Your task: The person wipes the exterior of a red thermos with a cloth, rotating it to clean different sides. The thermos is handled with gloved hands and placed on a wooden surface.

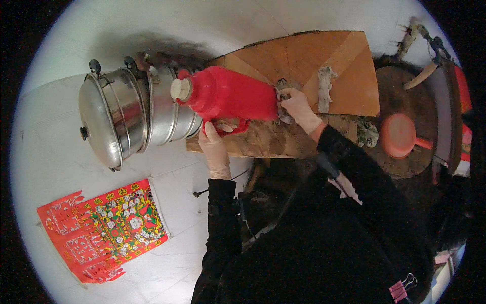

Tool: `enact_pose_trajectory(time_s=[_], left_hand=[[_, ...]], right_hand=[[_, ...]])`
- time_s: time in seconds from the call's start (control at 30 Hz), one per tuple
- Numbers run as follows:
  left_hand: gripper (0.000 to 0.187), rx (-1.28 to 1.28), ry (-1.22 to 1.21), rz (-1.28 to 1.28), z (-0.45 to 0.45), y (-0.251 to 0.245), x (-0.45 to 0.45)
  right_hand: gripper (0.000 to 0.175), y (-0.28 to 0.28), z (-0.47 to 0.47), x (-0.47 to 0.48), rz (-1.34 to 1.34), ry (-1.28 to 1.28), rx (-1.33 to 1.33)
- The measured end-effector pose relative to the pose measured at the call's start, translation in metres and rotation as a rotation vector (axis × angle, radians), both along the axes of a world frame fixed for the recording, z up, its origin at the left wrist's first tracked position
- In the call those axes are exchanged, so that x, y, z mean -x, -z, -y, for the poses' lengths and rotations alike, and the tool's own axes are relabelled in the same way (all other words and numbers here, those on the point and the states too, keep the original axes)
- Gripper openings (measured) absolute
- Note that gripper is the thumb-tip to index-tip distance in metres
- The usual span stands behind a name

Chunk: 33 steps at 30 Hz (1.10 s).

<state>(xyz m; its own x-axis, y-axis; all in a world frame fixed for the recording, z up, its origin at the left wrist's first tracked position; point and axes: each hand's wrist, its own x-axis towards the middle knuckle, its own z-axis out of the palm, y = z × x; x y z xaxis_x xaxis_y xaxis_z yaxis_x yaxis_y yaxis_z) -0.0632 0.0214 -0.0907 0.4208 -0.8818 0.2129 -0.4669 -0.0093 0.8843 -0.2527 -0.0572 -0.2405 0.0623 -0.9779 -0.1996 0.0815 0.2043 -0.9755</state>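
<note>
A red vacuum flask [239, 95] with a pale stopper [180, 89] spans the middle of the view, its stopper towards the left of the picture. My left hand [214, 150], in a thin pale glove, grips the flask's red side handle [243, 126]. At the flask's base, my gloved right hand [300, 108] has its fingers pinched on a crumpled grey piece of material [285, 118]. Whether this is cloth or plastic I cannot tell. The right fingertips are close against the base and partly hide it.
Stacked metal steamer pots [114, 117] stand left of the flask. Behind my right hand are a brown cardboard sheet [349, 76] with a grey strip [325, 89] and a wooden board [273, 144]. A pink ladle [398, 135] lies on a round wooden surface [402, 95]. A red poster [110, 231] hangs lower left.
</note>
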Motion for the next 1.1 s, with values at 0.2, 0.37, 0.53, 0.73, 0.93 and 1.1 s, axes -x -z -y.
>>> enact_pose_trajectory(time_s=[0.2,0.37,0.53,0.73,0.93,1.1], left_hand=[[0.036,-0.108,0.099,-0.09,-0.001,-0.006,0.005],[0.04,-0.057,0.087,-0.091,0.004,-0.009,0.019],[0.038,0.061,-0.041,0.007,0.008,-0.01,0.033],[0.037,-0.033,0.085,-0.135,0.009,-0.011,0.037],[0.045,0.045,0.163,-0.057,0.012,0.006,0.039],[0.055,0.079,0.328,-0.128,0.023,0.041,0.018]], right_hand=[[0.035,-0.129,-0.004,-0.018,0.142,0.262,0.624],[0.03,-0.155,0.027,-0.062,0.147,0.401,0.765],[0.028,-0.091,0.028,-0.072,0.343,0.391,0.554],[0.03,-0.06,0.024,-0.054,0.289,0.342,0.183],[0.037,-0.133,0.016,-0.057,0.331,0.291,0.539],[0.053,-0.167,-0.009,-0.044,-0.019,0.153,0.853]])
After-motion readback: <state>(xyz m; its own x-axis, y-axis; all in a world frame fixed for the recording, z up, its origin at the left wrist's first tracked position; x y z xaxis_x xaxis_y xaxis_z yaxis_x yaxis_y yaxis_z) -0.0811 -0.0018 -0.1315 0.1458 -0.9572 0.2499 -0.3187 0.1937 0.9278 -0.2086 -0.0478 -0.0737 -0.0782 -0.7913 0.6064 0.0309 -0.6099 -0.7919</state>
